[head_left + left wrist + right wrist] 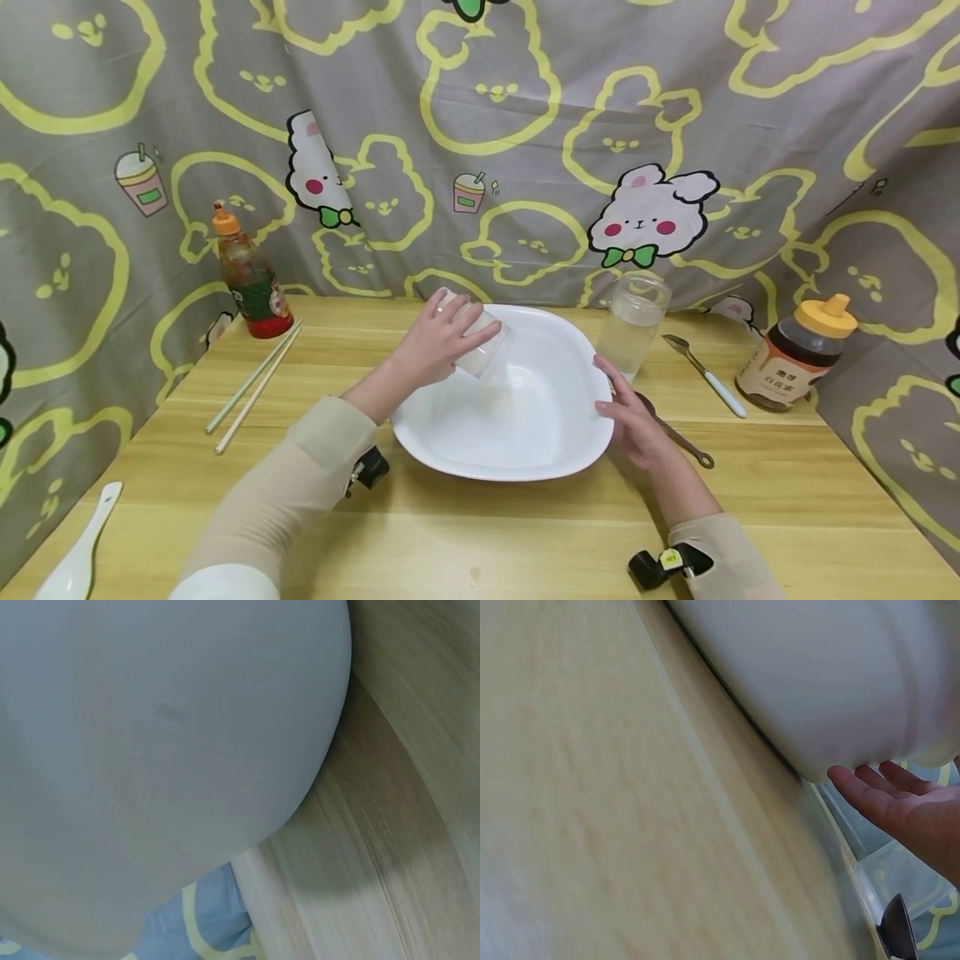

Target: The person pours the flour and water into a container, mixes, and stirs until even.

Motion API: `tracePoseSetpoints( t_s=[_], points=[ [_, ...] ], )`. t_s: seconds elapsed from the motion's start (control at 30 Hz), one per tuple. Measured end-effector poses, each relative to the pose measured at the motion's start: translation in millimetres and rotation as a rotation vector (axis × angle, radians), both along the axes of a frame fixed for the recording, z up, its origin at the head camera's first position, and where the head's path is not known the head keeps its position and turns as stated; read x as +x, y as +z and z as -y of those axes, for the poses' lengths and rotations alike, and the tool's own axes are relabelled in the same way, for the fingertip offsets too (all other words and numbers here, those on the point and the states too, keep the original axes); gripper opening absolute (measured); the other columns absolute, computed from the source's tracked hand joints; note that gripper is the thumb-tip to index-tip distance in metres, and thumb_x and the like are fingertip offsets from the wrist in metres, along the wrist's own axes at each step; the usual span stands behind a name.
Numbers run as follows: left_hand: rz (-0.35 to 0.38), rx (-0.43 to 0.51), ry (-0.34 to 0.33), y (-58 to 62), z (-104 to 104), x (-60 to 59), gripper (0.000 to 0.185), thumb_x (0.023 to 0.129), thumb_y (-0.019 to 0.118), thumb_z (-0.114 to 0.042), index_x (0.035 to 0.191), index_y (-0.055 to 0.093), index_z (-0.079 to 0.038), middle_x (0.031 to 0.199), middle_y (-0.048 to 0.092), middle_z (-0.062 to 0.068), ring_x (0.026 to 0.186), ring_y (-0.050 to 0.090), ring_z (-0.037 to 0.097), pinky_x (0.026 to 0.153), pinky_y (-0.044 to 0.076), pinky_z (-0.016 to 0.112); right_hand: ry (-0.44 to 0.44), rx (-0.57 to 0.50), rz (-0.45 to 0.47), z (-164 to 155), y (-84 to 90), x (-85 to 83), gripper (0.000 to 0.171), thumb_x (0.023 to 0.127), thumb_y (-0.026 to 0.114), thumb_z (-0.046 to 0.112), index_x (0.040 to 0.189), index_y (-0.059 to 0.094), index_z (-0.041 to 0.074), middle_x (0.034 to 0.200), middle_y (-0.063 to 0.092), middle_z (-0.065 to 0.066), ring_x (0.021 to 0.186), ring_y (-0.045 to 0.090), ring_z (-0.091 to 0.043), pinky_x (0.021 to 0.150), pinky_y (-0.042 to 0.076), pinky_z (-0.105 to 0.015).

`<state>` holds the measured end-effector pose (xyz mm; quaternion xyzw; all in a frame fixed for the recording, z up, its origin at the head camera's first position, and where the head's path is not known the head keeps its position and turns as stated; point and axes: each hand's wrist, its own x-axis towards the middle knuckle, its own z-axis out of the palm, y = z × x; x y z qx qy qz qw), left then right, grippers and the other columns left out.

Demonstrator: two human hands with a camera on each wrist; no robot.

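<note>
Head view: what lies closest to the person?

A white spoon (77, 560), smooth and glossy, at the near left of the table (472, 542). Beyond it, the left hand (442, 337) has its fingers curled round a clear cup (483, 357), tilted over the white basin (517, 446).

How would that cup handle?

Light, I'd judge, stiff and slick-sided, slippery if wet. Glass or plastic, I can't tell; treat it as breakable and hold it round the middle.

And the basin?

It sits between the two arms, stiff and probably light for its size. The rim is the place to hold, and the right hand (637, 429) grips it there, thumb on the lip, fingertips against the outer wall.

Shapes and surfaces, going outward?

The basin is a glossy rounded square. Then a slim brown ladle (680, 437), thin straight chopsticks (259, 389), a blue-handled utensil (723, 394), and a tall see-through jar (632, 329) with pale liquid. Farther along stand a squat honey bottle (787, 371) and a red sauce bottle (258, 292).

Behind everything?

A soft, creased grey curtain (517, 179) with yellow outlines.
</note>
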<state>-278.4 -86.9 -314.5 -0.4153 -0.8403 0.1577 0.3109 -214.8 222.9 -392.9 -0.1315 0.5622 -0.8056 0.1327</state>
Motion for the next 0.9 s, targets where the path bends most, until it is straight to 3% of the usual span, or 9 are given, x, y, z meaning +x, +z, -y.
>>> tracePoseSetpoints(
  t_s=[0.1,0.23,0.43,0.53,0.63,0.8,0.9],
  points=[
    [0.055,0.131,0.020,-2.3,2,-2.4,0.082,0.056,0.075,-0.030,0.128,0.036,-0.020,0.121,0.041,0.012,0.110,0.034,0.032,0.093,0.022,0.050,0.003,-0.004,0.002,0,-0.9,0.2,0.062,0.086,0.038,-0.003,0.138,0.015,0.024,0.125,0.029,-0.017,0.095,0.051,-0.030,0.070,0.047,-0.041],
    [0.167,0.415,0.065,-4.5,8,-5.4,0.084,0.052,0.073,-0.033,0.126,0.037,-0.015,0.117,0.045,0.012,0.106,0.038,0.031,0.087,0.029,0.048,0.009,-0.006,-0.007,0,-1.1,0.5,0.063,0.086,0.037,-0.004,0.138,0.014,0.023,0.125,0.029,-0.017,0.095,0.052,-0.030,0.070,0.047,-0.041],
    [0.428,0.885,0.152,2.7,18,-5.1,0.091,0.048,0.077,-0.029,0.126,0.034,-0.016,0.114,0.047,0.009,0.100,0.043,0.028,0.079,0.037,0.046,0.007,-0.008,-0.003,0,0.3,0.8,0.063,0.086,0.038,-0.003,0.138,0.014,0.024,0.124,0.031,-0.016,0.093,0.053,-0.029,0.068,0.048,-0.041],
    [0.568,1.134,0.160,6.4,27,-4.5,0.093,0.049,0.079,-0.023,0.128,0.031,-0.019,0.114,0.047,0.006,0.100,0.043,0.025,0.081,0.037,0.044,0.008,-0.014,0.005,0,0.6,0.5,0.063,0.085,0.038,-0.003,0.138,0.014,0.024,0.124,0.031,-0.015,0.093,0.053,-0.028,0.069,0.047,-0.042],
    [0.656,1.355,0.136,6.6,40,-4.8,0.094,0.051,0.080,-0.017,0.130,0.029,-0.020,0.116,0.045,0.005,0.103,0.041,0.024,0.085,0.035,0.043,0.005,-0.014,0.009,0,0.9,0.3,0.063,0.085,0.038,-0.003,0.138,0.015,0.025,0.123,0.033,-0.015,0.091,0.054,-0.027,0.068,0.047,-0.042],
    [0.733,1.573,0.135,0.9,64,-8.1,0.094,0.056,0.079,-0.014,0.132,0.023,-0.017,0.119,0.040,0.007,0.105,0.038,0.023,0.089,0.031,0.039,-0.001,-0.013,0.007,1,1.0,0.5,0.063,0.086,0.036,-0.004,0.138,0.015,0.024,0.121,0.035,-0.015,0.089,0.055,-0.026,0.068,0.048,-0.042],
    [0.750,1.648,0.204,-3.8,76,-9.8,0.096,0.059,0.077,-0.016,0.134,0.017,-0.018,0.123,0.036,0.007,0.108,0.035,0.022,0.092,0.030,0.037,0.000,-0.018,0.010,1,1.1,0.5,0.062,0.086,0.036,-0.004,0.138,0.015,0.024,0.121,0.035,-0.015,0.091,0.054,-0.027,0.069,0.048,-0.041]
  ],
)
